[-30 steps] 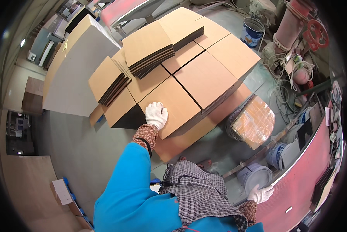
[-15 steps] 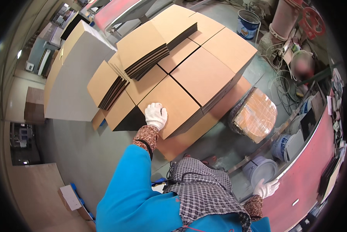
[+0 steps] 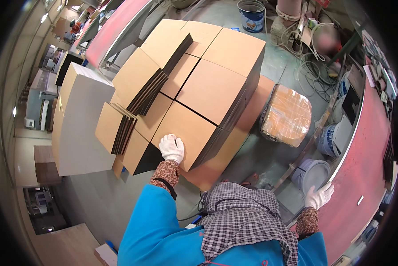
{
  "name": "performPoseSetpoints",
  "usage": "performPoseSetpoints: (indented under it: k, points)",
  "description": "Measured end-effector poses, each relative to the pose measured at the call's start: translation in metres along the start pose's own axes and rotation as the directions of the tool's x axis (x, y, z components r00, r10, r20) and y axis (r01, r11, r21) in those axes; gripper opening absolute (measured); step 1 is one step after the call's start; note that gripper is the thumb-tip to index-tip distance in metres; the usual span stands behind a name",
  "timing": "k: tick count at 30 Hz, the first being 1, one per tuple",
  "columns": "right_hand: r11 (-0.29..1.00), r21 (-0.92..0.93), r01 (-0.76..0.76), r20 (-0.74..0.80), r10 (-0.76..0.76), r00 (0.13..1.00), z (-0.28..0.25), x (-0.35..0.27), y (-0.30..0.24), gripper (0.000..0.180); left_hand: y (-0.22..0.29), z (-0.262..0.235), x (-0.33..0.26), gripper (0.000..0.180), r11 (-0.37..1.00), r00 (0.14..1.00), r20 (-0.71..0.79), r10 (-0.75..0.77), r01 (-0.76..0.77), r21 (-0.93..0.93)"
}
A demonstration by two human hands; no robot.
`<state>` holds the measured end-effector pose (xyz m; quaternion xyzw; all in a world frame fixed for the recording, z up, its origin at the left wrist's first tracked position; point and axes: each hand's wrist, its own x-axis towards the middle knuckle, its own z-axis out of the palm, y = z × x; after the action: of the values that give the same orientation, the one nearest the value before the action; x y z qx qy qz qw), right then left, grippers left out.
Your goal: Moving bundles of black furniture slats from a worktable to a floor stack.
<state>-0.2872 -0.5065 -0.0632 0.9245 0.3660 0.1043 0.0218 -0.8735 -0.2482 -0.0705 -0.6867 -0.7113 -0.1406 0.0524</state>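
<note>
My left hand [image 3: 172, 148], in a white glove, rests flat on the near edge of a tall stack of brown cardboard sheets [image 3: 188, 133]. Further stacks of the same cardboard [image 3: 221, 84] lie beside and behind it on a pallet board. Smaller bundles of sheets [image 3: 114, 128] lean on the lower stacks to the left. My right hand [image 3: 319, 196], also gloved, hangs with its fingers spread by a grey metal rail, holding nothing. A blue sleeve and a checked cloth cover my arms and front.
A plastic-wrapped brown bundle [image 3: 287, 115] sits on the floor right of the stacks. A pale bucket [image 3: 309, 174] stands near my right hand, a blue-and-white one [image 3: 252, 13] far back. A big grey block [image 3: 74, 119] stands left. A red machine surface [image 3: 367, 164] runs along the right.
The view has shifted, so the stacks appear higher and larger. My left hand stays on the same stack. My right hand has risen slightly beside the rail.
</note>
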Motion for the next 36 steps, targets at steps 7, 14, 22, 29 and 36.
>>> performPoseSetpoints:
  k: [7,14,22,29,36]
  points:
    - [0.999,-0.001,-0.034,0.033,0.034,0.999,-0.001,0.001,-0.002,0.089,0.001,-0.004,0.000,0.016,1.000,1.000,0.019,-0.005,0.005,0.016]
    - [0.999,-0.005,-0.032,0.023,0.032,0.999,0.002,0.001,0.001,0.089,0.004,-0.004,0.003,0.017,1.000,0.999,0.051,0.007,-0.008,0.023]
    - [0.999,-0.018,-0.026,0.003,0.026,1.000,0.005,0.002,0.000,0.088,0.001,-0.004,0.001,0.017,0.999,0.999,0.050,-0.001,-0.001,0.044]
    - [0.999,-0.013,-0.038,0.007,0.038,0.999,0.003,0.000,0.000,0.087,0.001,-0.005,0.000,0.017,1.000,0.999,0.033,0.010,-0.011,0.027]
    - [0.999,-0.011,-0.038,0.015,0.038,0.999,-0.006,0.003,-0.007,0.085,0.001,-0.003,0.001,0.016,0.999,1.000,0.022,0.009,-0.010,0.037]
